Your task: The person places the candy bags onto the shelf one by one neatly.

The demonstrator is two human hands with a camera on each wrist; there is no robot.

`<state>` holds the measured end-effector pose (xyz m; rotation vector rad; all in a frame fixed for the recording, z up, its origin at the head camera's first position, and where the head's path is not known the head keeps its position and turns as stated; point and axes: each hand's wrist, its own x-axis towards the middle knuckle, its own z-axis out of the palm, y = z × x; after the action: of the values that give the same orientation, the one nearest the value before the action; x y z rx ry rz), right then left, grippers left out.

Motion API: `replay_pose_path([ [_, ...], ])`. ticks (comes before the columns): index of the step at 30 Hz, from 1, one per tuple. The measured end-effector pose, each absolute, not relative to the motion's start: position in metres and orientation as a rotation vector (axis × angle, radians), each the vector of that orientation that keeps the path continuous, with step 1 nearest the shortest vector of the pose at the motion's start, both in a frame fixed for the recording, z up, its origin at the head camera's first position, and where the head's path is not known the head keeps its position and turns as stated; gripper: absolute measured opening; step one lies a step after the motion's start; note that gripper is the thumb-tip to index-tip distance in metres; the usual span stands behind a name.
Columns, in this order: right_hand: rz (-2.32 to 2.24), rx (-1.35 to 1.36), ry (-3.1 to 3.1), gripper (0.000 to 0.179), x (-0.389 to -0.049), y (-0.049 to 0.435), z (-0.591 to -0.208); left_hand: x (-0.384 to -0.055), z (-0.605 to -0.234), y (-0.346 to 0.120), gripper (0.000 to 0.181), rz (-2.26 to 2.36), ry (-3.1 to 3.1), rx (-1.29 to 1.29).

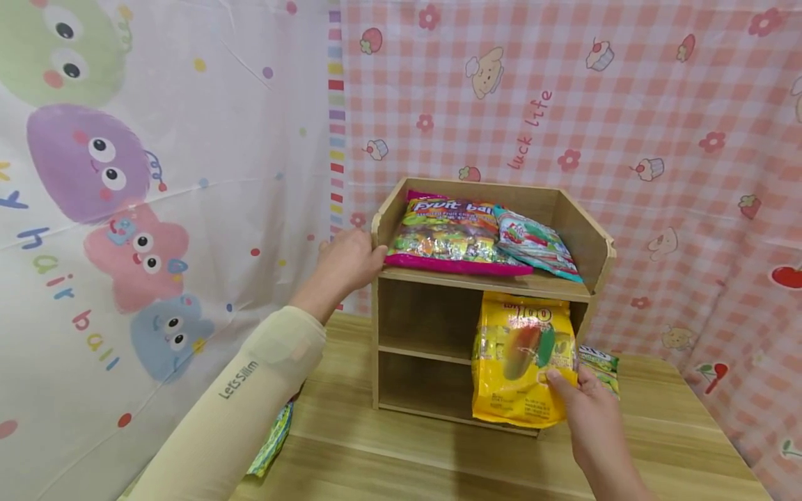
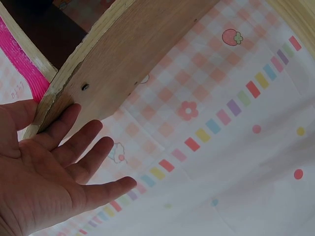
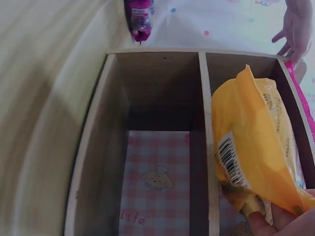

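A small wooden shelf (image 1: 375, 348) stands on the table, with an open top tray and two compartments below. My left hand (image 1: 351, 259) grips the front edge of its left side panel (image 2: 133, 54), thumb inside and forefinger outside; the other fingers are spread loosely in the left wrist view. My right hand (image 1: 594, 412) holds a yellow bag of candy (image 1: 520, 390) by its lower right side, thumb on the front. The bag is upright before the shelf's right half. In the right wrist view its barcode side (image 3: 246, 147) overlaps the mouth of the middle compartment.
On the top tray lie a large pink-edged fruit candy bag (image 1: 447, 233) and a smaller teal bag (image 1: 540, 245). A green packet (image 1: 601, 367) lies right of the shelf, another (image 1: 273, 442) by my left forearm. A checked curtain (image 1: 626, 104) hangs behind.
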<state>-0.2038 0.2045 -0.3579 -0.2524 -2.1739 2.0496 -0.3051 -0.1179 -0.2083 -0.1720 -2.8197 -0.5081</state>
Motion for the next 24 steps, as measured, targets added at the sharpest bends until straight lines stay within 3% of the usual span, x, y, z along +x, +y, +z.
replay_pose_path([
  [4,2.029,-0.252,-2.163,0.049,-0.216,0.201,-0.349,-0.305,-0.208,-0.117,0.034,-0.498,-2.822,-0.175],
  [10,2.074,-0.17,-2.212,0.065,-0.232,0.202,-0.337,-0.306,-0.209,-0.119,0.033,-0.508,-2.803,-0.183],
  [17,2.201,-0.083,-2.223,0.065,-0.235,0.207,-0.341,-0.305,-0.211,-0.119,0.034,-0.517,-2.826,-0.176],
  [20,1.993,-0.027,-2.344,0.07,-0.222,0.208,-0.344,-0.306,-0.211,-0.118,0.034,-0.518,-2.828,-0.182],
  [24,1.341,0.051,-2.462,0.075,-0.201,0.203,-0.351,-0.306,-0.21,-0.118,0.034,-0.511,-2.809,-0.182],
])
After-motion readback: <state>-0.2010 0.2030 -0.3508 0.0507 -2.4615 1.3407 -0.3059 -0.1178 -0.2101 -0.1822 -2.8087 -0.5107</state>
